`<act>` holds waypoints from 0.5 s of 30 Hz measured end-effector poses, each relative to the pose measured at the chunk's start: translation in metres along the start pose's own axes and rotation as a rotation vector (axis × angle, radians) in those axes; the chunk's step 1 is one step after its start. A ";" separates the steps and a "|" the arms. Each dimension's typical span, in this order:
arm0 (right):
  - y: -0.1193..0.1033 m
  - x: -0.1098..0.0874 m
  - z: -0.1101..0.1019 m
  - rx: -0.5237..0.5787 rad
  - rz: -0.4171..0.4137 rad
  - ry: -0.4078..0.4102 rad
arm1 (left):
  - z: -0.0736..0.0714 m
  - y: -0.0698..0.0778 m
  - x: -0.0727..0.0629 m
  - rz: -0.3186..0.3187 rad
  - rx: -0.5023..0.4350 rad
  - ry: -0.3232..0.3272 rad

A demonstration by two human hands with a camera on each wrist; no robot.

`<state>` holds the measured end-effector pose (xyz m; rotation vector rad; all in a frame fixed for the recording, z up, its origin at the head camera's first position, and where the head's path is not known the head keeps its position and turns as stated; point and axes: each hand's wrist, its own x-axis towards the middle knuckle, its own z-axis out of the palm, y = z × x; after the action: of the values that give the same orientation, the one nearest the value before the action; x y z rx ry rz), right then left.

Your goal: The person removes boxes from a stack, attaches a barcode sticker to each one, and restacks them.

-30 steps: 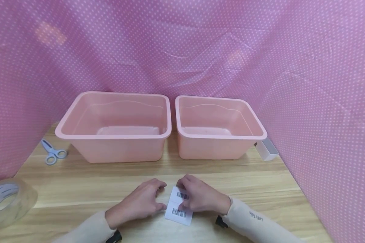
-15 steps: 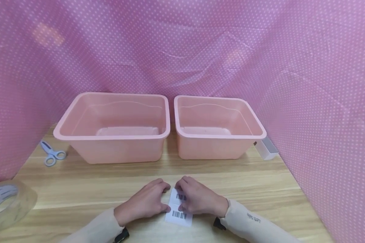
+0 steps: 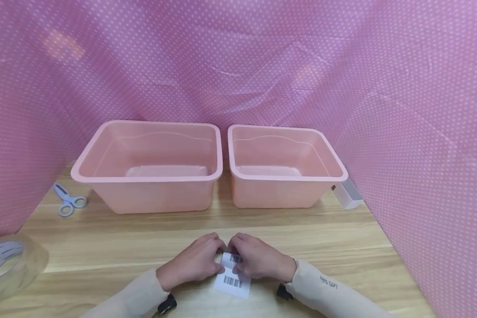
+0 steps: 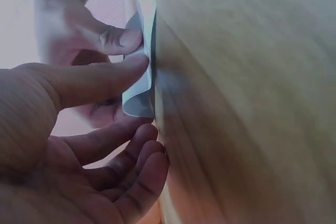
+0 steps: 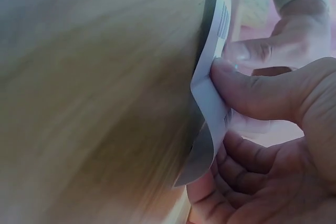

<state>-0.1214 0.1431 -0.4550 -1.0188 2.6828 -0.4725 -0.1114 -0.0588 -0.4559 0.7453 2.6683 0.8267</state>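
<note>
A small white paper sheet [image 3: 231, 289] printed with two barcodes lies near the table's front, between both hands. Its far end bends up in a curve, seen in the right wrist view as a raised, curled flap [image 5: 199, 158]. My left hand [image 3: 194, 263] pinches the sheet's left side, thumb on the printed face and index finger at the curled edge. On the right side, my right hand [image 3: 262, 261] grips the same sheet, thumb pressed on top near the middle and fingers behind the lifted end. The fingers partly cover the upper barcode.
Two pink plastic bins [image 3: 155, 194] [image 3: 278, 194] stand side by side behind the hands. Blue scissors [image 3: 66, 203] lie at left, a large roll of clear tape [image 3: 35, 260] at the near left. A white box [image 3: 347, 195] sits beside the right bin, by the polka-dot curtain [image 3: 421, 132].
My left hand has moved right until its fingers meet the sheet close to my right hand. The far end of the sheet, flat before, is now bent up and toward me.
</note>
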 end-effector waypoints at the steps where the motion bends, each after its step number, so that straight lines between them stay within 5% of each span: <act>1: 0.001 0.000 0.001 0.003 -0.006 0.002 | 0.000 -0.001 0.001 -0.002 -0.010 0.008; 15: 0.005 0.007 -0.023 0.123 0.019 0.119 | -0.012 -0.004 0.010 -0.125 -0.336 0.201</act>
<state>-0.1376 0.1471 -0.4362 -0.9586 2.7238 -0.7055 -0.1260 -0.0622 -0.4493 0.4294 2.6075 1.3320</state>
